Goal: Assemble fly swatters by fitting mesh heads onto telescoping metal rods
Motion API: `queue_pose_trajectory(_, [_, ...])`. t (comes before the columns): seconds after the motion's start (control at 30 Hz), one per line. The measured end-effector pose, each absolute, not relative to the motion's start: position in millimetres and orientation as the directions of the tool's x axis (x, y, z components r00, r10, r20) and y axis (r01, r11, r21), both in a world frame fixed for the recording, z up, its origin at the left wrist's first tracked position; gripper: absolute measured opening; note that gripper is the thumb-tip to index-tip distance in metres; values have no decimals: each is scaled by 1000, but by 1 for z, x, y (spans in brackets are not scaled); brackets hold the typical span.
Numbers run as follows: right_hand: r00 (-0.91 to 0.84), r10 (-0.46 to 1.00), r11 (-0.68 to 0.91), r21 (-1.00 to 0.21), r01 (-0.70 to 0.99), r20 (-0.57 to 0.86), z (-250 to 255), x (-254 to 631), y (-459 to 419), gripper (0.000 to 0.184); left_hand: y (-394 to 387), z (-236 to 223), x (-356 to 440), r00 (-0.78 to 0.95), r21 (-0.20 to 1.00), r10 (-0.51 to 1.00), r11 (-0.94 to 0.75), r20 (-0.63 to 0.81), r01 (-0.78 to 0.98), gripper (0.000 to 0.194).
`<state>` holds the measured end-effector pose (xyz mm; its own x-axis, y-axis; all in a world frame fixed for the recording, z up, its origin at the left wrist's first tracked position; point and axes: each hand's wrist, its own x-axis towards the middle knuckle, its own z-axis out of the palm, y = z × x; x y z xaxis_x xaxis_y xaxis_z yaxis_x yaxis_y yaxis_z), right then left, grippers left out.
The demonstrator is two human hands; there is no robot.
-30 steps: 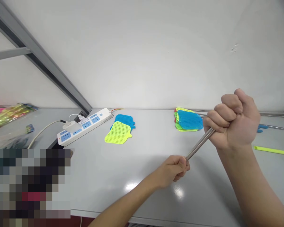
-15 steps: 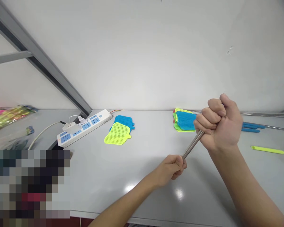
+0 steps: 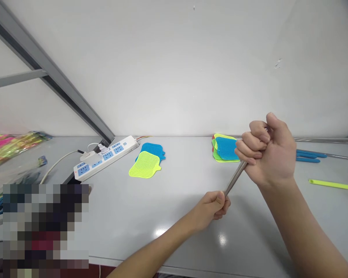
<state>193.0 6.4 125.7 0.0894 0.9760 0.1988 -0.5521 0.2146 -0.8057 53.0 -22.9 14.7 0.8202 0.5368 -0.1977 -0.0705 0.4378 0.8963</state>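
Note:
Both hands are closed round slim metal rods (image 3: 236, 177), which slant between them above the table. My left hand (image 3: 213, 206) grips the lower end; its fingers hide that end. Higher and to the right, my right hand (image 3: 263, 150) is wrapped round the upper part, palm towards me. Behind the right hand lie stacked fly swatter heads (image 3: 226, 148) in blue, yellow-green, green and red, partly covered by it. To the left rest a yellow fly swatter head (image 3: 145, 165) and blue fly swatter heads (image 3: 150, 148) beneath it.
A yellow handle (image 3: 330, 184) and several blue handles (image 3: 309, 155) lie on the right, with metal rods (image 3: 327, 141) along the wall. A white power strip (image 3: 107, 157) with plugged cables stands left. Plastic packages (image 3: 23, 144) lie at far left, near a pixelated area.
My right hand has shifted slightly left, still closed round the rods. The left hand keeps its grip. The whole view has moved a little.

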Motion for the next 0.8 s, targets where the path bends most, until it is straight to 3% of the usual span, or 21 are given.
queue_pose_trajectory(0.8, [123,972,234,-810,-537,200,123,197,10,39,-21,19,54,762,951,622,308,-180,-27,53])
